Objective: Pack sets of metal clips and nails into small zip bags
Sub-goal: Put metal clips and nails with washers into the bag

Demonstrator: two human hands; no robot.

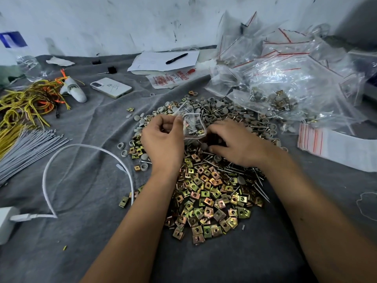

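A heap of gold and bronze square metal clips (206,203) covers the grey cloth in front of me. Behind it lie long nails (228,170) and grey round caps (220,111). My left hand (163,139) is shut on a small clear zip bag (193,123), held just above the pile with a nail and some parts inside. My right hand (230,141) rests palm down on the pile just right of the bag, fingers curled into the parts. What its fingertips hold is hidden.
Filled and empty zip bags (285,78) pile up at the back right; a flat stack of red-striped bags (326,144) lies to the right. A phone (111,87), paper with pen (176,58), yellow wires (24,103), grey ties (26,148) and a white cable (85,148) lie left.
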